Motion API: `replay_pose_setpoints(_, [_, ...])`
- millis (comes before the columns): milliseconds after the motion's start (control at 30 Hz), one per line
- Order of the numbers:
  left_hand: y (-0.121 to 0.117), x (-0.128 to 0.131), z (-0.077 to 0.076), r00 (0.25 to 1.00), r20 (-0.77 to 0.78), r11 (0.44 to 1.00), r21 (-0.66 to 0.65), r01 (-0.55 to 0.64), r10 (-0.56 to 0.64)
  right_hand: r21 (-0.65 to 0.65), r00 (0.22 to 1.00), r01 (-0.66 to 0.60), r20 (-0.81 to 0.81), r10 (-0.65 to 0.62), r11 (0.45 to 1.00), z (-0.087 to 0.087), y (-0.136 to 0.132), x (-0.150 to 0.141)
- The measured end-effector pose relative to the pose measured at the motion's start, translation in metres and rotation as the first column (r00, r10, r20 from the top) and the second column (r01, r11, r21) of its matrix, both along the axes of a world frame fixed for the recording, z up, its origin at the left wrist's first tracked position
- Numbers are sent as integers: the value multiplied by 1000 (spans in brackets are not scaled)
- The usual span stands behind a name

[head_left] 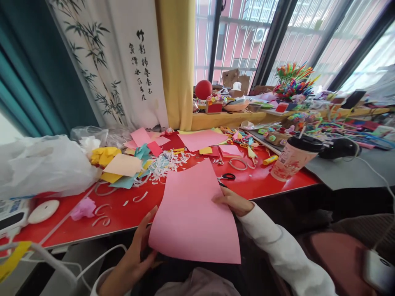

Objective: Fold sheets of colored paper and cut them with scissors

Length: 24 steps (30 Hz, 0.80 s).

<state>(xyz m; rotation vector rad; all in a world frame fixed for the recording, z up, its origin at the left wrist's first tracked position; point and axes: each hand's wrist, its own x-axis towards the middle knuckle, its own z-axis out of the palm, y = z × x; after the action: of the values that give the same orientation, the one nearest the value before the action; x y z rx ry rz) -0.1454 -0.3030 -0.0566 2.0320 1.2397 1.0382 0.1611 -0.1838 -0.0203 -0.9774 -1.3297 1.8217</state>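
From my remote seat I start at the far left, where a plastic bag [46, 164] slumps on the tabletop [129, 216]. Below the front edge loops a white cable [58, 262]; if the left sleeve [103, 283] swings wide, I judge it could snag there.

Next come loose paper curls [101, 222] near the front edge; a brush from the hand or sheet could flick them to the floor.

The left hand [135, 250] is by the lower left corner of the large pink sheet [194, 218], thumb and fingers spread apart. I can't tell whether they touch it, so I wouldn't count on support there. The sheet spans the front edge of the tabletop, its near part over the lap, bowing a little. Left to one grip, it could sag or swing; a pull against that grip could crease it. Behind its far edge lie white shreds [168, 164], which a low sweep could scatter.

The right hand [233, 201] pinches the sheet's right edge, thumb on top. Black-handled scissors [228, 176] lie just beyond; a careless slide could knock them, or a blade might nick the paper.

Farther right, the drink cup [293, 160] stands near the front edge; a wide elbow could tip it and soak everything.
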Motion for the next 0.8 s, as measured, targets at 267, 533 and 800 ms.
replay_pose_setpoints(267, [7, -8, 1, 966, 62, 958, -162, -238, 251, 205, 1000, -26, 5, 25, 978, -8, 3, 2])
replay_pose_setpoints(533, [31, 27, 24, 712, -9, 712, -16, -702, 702, 658, 717, 541, -35, -696, 524, -17, -23, 11])
replay_pose_setpoints(800, [46, 45, 18, 716, 66, 700, 161, -695, 695, 637, 709, 580, -89, -700, 507, -53, -68, -27])
